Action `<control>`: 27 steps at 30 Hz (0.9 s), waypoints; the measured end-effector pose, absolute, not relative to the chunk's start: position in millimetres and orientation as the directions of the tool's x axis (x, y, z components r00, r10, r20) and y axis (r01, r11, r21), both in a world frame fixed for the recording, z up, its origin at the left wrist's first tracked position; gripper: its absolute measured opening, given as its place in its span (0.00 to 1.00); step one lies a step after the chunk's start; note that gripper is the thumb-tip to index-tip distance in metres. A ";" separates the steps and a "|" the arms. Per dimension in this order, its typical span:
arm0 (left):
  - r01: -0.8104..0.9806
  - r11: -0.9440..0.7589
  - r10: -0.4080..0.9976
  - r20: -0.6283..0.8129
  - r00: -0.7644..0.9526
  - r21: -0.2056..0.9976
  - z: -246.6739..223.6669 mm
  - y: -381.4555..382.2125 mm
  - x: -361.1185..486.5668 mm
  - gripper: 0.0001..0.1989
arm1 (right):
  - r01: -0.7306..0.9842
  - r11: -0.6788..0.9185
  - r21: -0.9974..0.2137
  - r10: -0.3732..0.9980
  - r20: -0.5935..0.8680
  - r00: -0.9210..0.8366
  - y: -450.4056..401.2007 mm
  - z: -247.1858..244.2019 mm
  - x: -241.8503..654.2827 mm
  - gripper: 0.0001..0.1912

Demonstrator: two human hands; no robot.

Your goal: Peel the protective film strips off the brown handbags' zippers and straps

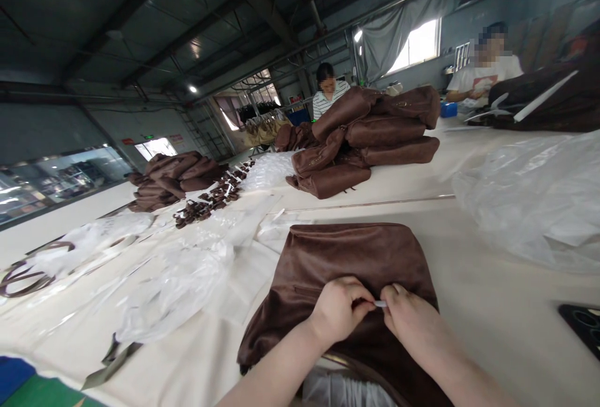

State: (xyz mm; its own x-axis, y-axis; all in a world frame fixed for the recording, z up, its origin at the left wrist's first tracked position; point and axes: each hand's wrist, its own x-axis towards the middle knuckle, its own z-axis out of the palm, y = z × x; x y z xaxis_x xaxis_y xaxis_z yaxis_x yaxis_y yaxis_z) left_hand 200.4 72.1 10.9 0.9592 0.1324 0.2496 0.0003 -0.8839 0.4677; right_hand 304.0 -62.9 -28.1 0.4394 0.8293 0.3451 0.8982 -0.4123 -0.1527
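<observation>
l hand (pixel 341 308) & r hand (pixel 412 322) both have fingers pinched on a small white strip (pixel 380 304) btwn them, over the brown bag (pixel 349 251). bag's flat-ish on the tabletop (pixel 497 307), zip (pixel 336 360) on near side w/ whitish plastic (pixel 344 389) inside; pile of brown bags (pixel 365 132) beyond.

Two hands (pixel 340 308), one nearest bag (pixel 351 251), two co-workers (pixel 328 99).

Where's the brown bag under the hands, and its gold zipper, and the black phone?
Brown bag (pixel 354 254): head view, on its upper panel.
Gold zipper (pixel 337 360): head view, on its visible teeth.
Black phone (pixel 581 331): head view, on its camera end.
</observation>
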 end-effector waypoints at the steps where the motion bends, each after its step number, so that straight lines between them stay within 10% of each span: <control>1: 0.012 -0.881 0.150 0.255 0.955 0.474 9.6 71.1 199.4 0.05 | 0.901 -0.403 -0.162 0.830 0.349 0.435 -63.0 -28.5 304.8 0.10; 13: 0.152 -0.927 0.281 0.366 0.887 0.343 2.2 61.2 190.4 0.09 | 0.889 -0.369 -0.272 0.826 0.342 0.448 -64.2 -32.1 308.0 0.07; 27: 0.021 -0.994 0.036 0.140 0.990 0.109 16.8 64.4 200.2 0.09 | 0.901 -0.357 -0.246 0.840 0.337 0.424 -64.9 -25.8 301.1 0.11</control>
